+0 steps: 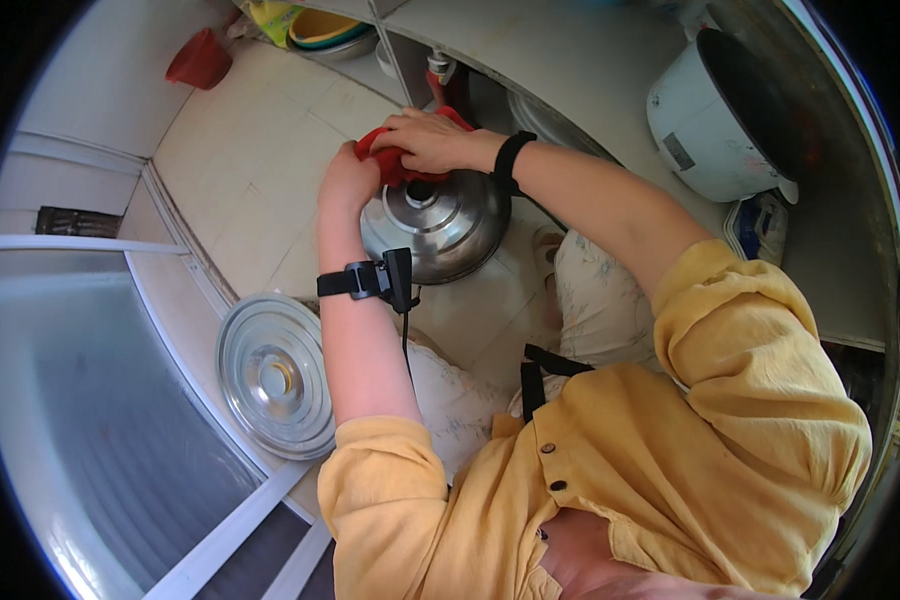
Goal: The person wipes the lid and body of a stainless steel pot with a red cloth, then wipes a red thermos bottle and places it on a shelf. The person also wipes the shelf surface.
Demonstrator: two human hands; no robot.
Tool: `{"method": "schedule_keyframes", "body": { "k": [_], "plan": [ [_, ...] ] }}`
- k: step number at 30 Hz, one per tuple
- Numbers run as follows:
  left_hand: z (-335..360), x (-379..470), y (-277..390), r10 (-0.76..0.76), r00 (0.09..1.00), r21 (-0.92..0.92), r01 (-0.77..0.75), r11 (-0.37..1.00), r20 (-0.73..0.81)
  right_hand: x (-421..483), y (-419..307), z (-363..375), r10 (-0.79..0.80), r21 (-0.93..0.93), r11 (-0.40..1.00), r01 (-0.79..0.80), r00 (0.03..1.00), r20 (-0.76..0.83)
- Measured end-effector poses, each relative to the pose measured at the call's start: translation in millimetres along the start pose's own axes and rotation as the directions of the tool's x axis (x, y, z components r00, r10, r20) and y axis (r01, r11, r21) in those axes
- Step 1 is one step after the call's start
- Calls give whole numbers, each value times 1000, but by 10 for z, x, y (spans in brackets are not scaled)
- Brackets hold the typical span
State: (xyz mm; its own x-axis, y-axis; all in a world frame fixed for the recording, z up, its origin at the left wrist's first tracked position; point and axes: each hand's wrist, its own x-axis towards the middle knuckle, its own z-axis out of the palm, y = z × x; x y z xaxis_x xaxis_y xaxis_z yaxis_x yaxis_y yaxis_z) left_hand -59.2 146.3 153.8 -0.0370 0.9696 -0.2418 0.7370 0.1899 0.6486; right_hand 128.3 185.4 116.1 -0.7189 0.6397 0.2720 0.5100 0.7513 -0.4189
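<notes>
A round stainless-steel vessel (457,232) with stepped rings and a dark round opening stands on the tiled floor before me. My left hand (351,178) grips the left end of a red cloth (390,161) at the vessel's far side. My right hand (431,142) lies over the same cloth with bent fingers, holding it from above. The cloth touches the vessel just beyond the opening; its far part is partly hidden by my right hand. Both wrists wear black straps, and a small black device with a cable sits on the left one.
A round metal lid (274,379) leans by the sliding door at left. A red bucket (201,60) stands at the far wall. Stacked basins (330,37) and a red bottle (441,75) sit under the counter (562,45). A pale pot (709,120) rests on the counter at right.
</notes>
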Motion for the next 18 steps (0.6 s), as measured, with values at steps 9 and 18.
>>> {"method": "schedule_keyframes", "body": {
  "k": [9,18],
  "plan": [
    [379,-118,-484,-103,972,300,36,953,211,111,191,-527,527,-546,797,-256,738,423],
    [737,-69,-483,-54,937,442,-112,890,346,-128,43,-54,332,-123,943,-311,831,445]
  ]
}}
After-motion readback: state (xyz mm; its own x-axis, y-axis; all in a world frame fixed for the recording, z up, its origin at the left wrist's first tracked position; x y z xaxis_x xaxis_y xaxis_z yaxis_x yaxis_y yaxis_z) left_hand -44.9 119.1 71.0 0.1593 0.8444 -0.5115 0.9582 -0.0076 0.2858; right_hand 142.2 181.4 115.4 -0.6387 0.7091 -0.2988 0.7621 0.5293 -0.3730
